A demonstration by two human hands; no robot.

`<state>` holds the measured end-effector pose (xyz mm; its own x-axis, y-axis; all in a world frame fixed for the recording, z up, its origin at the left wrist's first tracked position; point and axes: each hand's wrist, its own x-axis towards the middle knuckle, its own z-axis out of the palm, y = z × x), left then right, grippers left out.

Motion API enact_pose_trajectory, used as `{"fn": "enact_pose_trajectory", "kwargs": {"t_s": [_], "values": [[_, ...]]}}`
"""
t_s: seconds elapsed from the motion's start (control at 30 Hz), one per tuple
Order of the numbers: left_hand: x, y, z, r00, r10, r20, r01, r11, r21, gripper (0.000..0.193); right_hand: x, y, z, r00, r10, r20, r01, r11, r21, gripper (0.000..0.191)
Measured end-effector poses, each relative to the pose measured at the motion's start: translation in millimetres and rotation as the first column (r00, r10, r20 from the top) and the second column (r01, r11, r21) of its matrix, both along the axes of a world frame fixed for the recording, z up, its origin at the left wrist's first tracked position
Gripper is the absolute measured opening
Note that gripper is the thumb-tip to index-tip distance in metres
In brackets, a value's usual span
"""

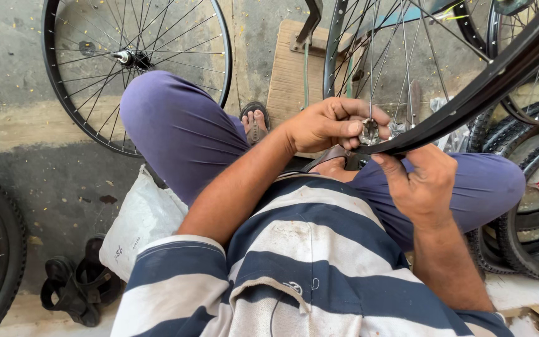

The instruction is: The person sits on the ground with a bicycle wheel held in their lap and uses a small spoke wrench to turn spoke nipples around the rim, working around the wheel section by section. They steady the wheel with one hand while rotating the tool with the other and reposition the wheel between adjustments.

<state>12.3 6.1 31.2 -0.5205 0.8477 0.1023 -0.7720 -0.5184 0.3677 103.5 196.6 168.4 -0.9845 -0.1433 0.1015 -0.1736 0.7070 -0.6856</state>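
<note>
The fingers [352,116] of the left hand [325,125] are curled around a small round metal tool [369,131], which is pressed against the inner side of the black wheel rim [469,103]; it looks like a spoke key, though it is too small to tell for sure. The right hand [422,184] holds the same rim from below, with the thumb and fingertips closed on its edge just beside the tool. This grip seems to keep the rim from moving while the other hand works on it.

The rim crosses the view from the lap up to the top right corner, and its thin spokes [407,62] run upward from the place where the tool sits. It is held above the knees, close to the body, probably so that the spoke ends are easy to see.

The person sits low, in purple trousers [176,131] and a striped shirt [307,249], with one sandalled foot [255,122] near a wooden board [288,81]. Another spoked wheel [135,59] lies on the concrete floor [26,156] on the left. Black tyres [531,218] are stacked on the right, a white sack [141,221] lies beside the left thigh, and a pair of black sandals [76,284] lies near it.
</note>
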Motion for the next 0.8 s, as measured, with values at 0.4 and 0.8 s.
{"fn": "enact_pose_trajectory", "kwargs": {"t_s": [0.4,0.8], "values": [[6,-7,-30,0.793,0.248,-0.556,-0.546,0.694,-0.469,0.035,4,-2,-51,0.999,0.054,-0.003,-0.054,0.998,0.041,0.018],[13,0,-54,0.85,0.158,-0.503,-0.435,0.749,-0.5,0.045,8,7,-25,0.997,0.063,-0.047,-0.059,0.994,0.089,0.019]]}}
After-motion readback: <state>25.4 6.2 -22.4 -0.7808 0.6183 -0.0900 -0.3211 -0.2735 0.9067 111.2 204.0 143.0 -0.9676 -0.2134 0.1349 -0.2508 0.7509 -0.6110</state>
